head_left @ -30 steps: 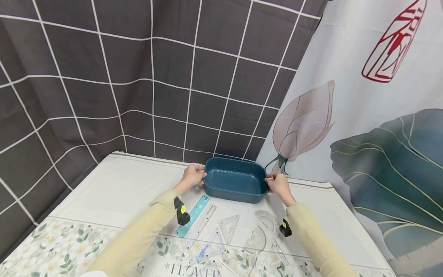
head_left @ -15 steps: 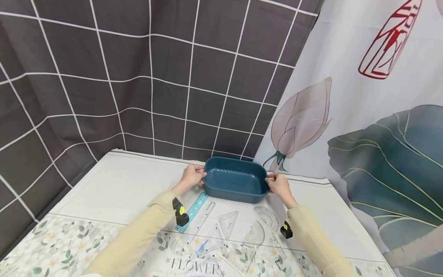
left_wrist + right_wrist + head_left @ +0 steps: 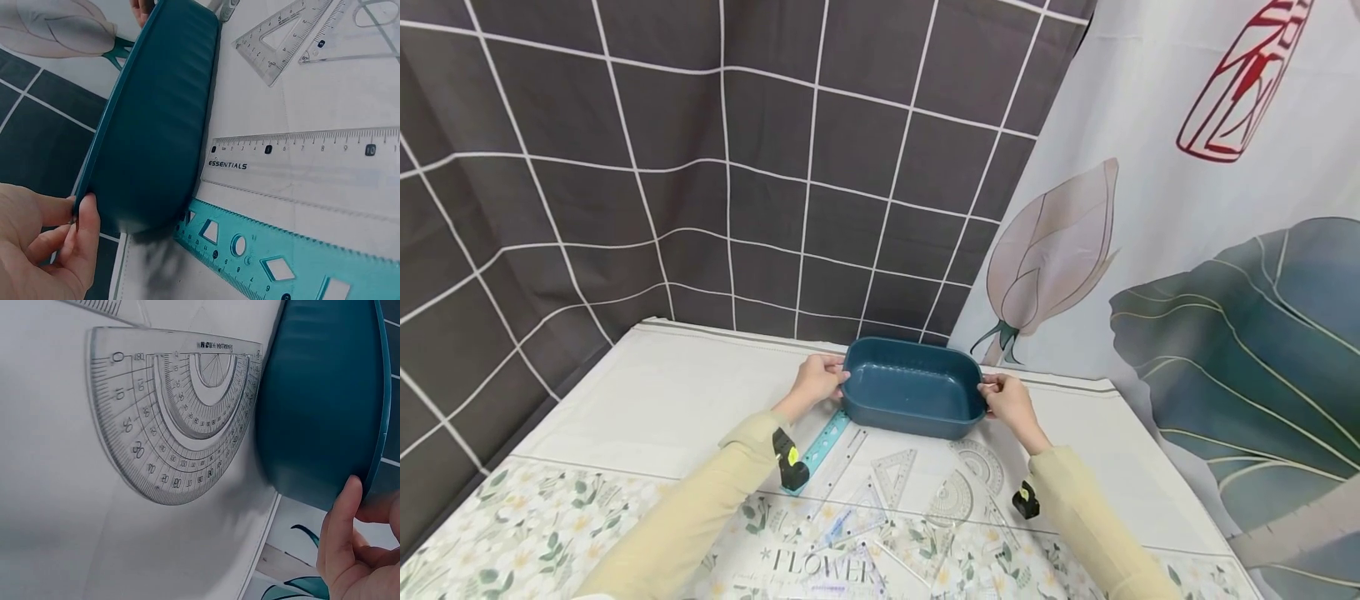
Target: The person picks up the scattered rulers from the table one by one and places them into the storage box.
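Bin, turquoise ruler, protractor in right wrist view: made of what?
Bin: probably moulded plastic, satin; opaque, rounded corners, soft highlights inside.
Turquoise ruler: likely plastic, smooth-looking; evenly coloured, with clean cut-outs. Flexible or rigid, can't tell.
Protractor: clear, glossy, likely plastic; the white cloth shows through.
Exact polymers can't be told.

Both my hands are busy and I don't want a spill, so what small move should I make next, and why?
Probably ease the left grip off the blue bin: it seems to rest upright on the table, looks empty, and the right grip steadies its other end. The teal ruler lies close by that freed side.
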### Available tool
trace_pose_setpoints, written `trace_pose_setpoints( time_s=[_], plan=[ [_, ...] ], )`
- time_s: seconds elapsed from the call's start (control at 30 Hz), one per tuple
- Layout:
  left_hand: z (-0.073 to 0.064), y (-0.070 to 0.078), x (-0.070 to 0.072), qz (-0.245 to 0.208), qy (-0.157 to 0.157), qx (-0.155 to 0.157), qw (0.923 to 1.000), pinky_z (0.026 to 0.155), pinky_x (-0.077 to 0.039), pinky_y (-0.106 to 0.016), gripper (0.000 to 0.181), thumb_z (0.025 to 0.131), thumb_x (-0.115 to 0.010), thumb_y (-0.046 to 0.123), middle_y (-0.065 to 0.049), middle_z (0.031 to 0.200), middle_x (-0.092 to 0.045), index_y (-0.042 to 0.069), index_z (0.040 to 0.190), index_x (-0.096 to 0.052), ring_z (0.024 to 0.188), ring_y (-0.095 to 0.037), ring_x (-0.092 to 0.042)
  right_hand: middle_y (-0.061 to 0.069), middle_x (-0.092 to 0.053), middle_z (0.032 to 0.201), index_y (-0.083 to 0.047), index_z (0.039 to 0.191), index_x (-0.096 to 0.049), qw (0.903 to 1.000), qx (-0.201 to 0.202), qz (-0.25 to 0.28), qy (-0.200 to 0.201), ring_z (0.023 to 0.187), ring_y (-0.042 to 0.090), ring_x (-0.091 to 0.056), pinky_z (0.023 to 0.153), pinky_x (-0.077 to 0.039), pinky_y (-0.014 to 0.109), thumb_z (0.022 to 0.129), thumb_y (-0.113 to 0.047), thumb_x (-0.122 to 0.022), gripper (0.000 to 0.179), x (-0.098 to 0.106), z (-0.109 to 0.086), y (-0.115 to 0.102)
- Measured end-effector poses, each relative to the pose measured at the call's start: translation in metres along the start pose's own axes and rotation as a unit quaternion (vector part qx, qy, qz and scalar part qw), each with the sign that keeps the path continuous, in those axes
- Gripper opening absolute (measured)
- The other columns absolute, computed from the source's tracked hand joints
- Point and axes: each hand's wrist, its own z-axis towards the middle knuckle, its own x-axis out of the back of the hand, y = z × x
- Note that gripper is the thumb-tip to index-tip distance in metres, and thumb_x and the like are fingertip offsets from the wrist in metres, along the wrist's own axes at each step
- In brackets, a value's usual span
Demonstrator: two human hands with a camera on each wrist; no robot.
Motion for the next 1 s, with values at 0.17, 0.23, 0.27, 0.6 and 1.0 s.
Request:
trace_pose_setpoints(
  time_s=[0.17,0.23,0.27,0.6,1.0],
  plan=[
    [-0.001,0.001,0.000,-0.003,0.001,0.003,1.0000,0.055,-0.058,-0.020,0.037,0.089,-0.064,0.003,-0.019,0.096,-0.068,-0.005,0.125,-0.059,0.052,-0.007,-0.058,0.008,-0.058,0.079,0.011,0.116,-0.060,1.0000,0.005,0.002,-0.005,0.053,0.004,-0.055,0.052,-0.059,0.025,0.094,-0.011,-0.056,0.031,0.001,0.001,0.002],
    [-0.001,0.002,0.000,-0.003,0.002,0.005,1.0000,0.053,-0.057,-0.018,0.037,0.090,-0.063,0.003,-0.019,0.096,-0.067,-0.005,0.125,-0.059,0.052,-0.006,-0.057,0.012,-0.060,0.083,0.011,0.118,-0.058,0.9998,0.009,0.011,-0.013,0.056,0.005,-0.058,0.054,-0.060,0.024,0.096,-0.013,-0.054,0.033,0.002,0.001,0.005],
    [-0.001,0.002,0.000,-0.002,0.003,0.006,1.0000,0.052,-0.056,-0.017,0.037,0.090,-0.064,0.003,-0.018,0.096,-0.067,-0.005,0.125,-0.059,0.052,-0.006,-0.057,0.016,-0.062,0.085,0.012,0.119,-0.058,0.9996,0.010,0.017,-0.019,0.057,0.005,-0.059,0.055,-0.060,0.024,0.097,-0.014,-0.053,0.034,0.003,0.001,0.007],
    [-0.002,0.002,-0.001,-0.005,0.002,0.010,0.9999,0.051,-0.054,-0.015,0.037,0.089,-0.064,0.003,-0.018,0.096,-0.067,-0.005,0.125,-0.059,0.051,-0.004,-0.055,0.029,-0.065,0.097,0.016,0.119,-0.054,0.9969,0.003,0.042,-0.067,0.070,0.018,-0.068,0.061,-0.061,0.026,0.102,-0.020,-0.045,0.041,0.015,-0.016,0.029],
    [-0.002,0.000,-0.001,-0.013,-0.001,0.010,0.9999,0.052,-0.056,-0.018,0.037,0.088,-0.064,0.002,-0.015,0.092,-0.067,-0.005,0.125,-0.059,0.050,-0.005,-0.056,0.009,-0.066,0.080,0.011,0.107,-0.061,0.9931,-0.015,-0.002,-0.116,0.063,0.012,-0.062,0.059,-0.060,0.026,0.083,-0.013,-0.073,0.035,0.015,-0.044,0.034]
  ],
)
